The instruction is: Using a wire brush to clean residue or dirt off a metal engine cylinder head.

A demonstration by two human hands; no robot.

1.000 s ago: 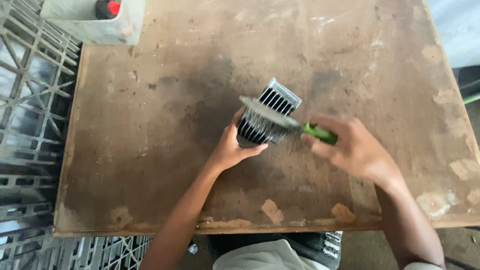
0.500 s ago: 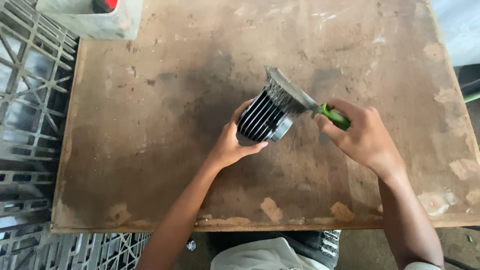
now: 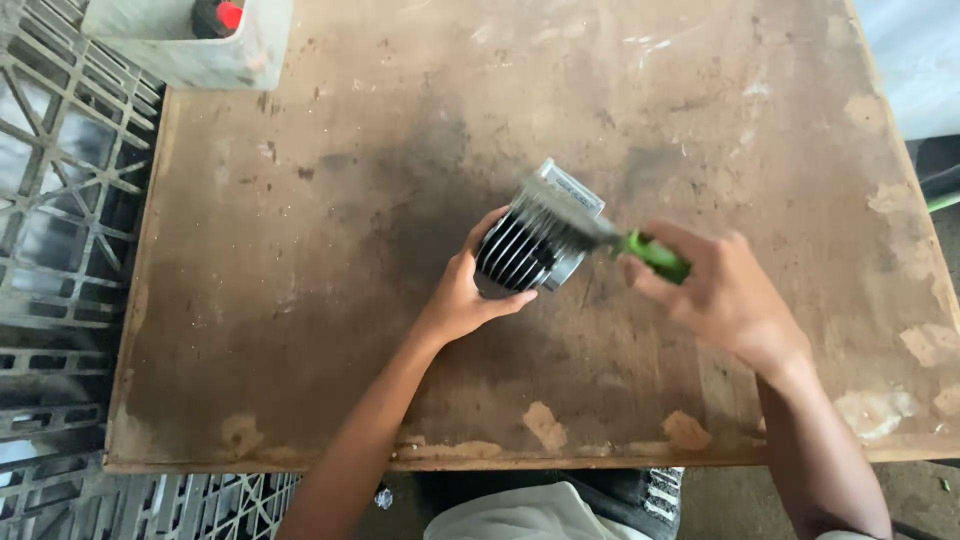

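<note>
Finned metal cylinder (image 3: 535,245) at mid-bench (image 3: 300,300), lying on its side. Left hand (image 3: 465,295) cups its lower end; right hand (image 3: 725,295) is closed around a green-handled brush (image 3: 610,240) laid across the fins. Likely heavy, rigid; best held by the ends.

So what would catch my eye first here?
A finned metal part in the middle of the worn wooden table, steadied by the left hand. The right hand holds a green-handled brush against it. A grey tub sits at the far left corner.
</note>
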